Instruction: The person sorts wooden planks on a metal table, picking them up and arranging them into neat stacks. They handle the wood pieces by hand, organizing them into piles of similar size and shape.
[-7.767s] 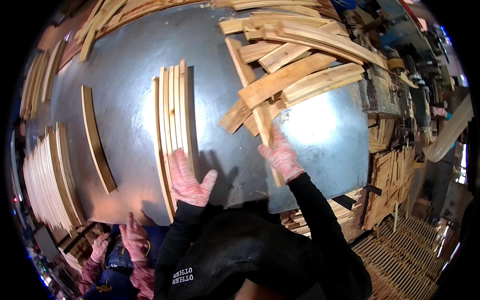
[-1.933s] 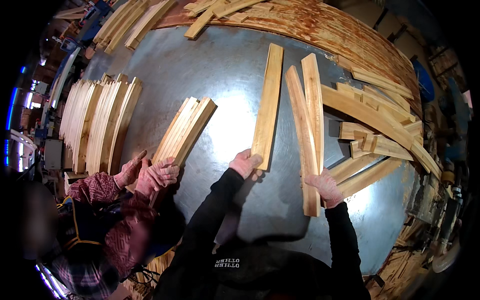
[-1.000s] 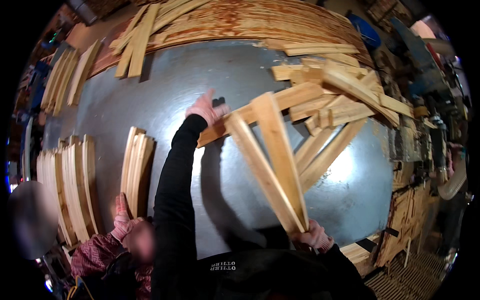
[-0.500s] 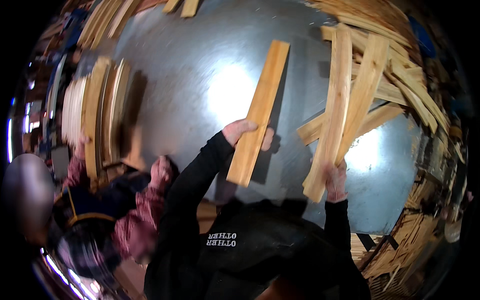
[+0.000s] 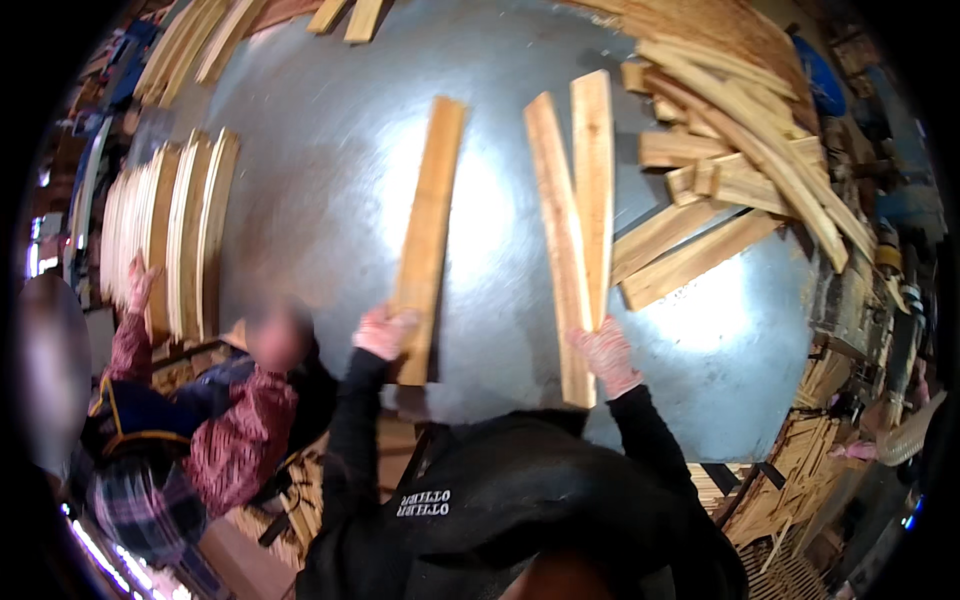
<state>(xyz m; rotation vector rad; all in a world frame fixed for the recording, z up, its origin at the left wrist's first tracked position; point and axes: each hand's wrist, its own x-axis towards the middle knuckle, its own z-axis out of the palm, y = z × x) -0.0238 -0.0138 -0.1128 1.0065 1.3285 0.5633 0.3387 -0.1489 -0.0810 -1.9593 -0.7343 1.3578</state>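
Observation:
My left hand point(image 5: 385, 332), in what looks like a pinkish knit glove, grips a flat wooden board point(image 5: 430, 230) near its lower end. The board points away from me over the grey table point(image 5: 490, 60). In my right hand point(image 5: 605, 357) are two more boards, held near their lower ends: a left board point(image 5: 562, 240) and a right board point(image 5: 593, 140). These two spread apart toward their far ends and overlap by my fingers. Both hands are closed, and some of the fingers are hidden behind the wood.
A jumbled pile of boards point(image 5: 740, 180) lies at the right of the table. A row of boards on edge point(image 5: 165, 230) stands at the left, where a co-worker's hand point(image 5: 141, 283) reaches to it. More boards point(image 5: 190, 45) lie at the far left. Wood scraps point(image 5: 790, 470) sit beyond the right edge.
My left hand and its board have moved left and nearer me. My right hand has brought its two boards left, away from the pile. The co-worker's hand has shifted along the row.

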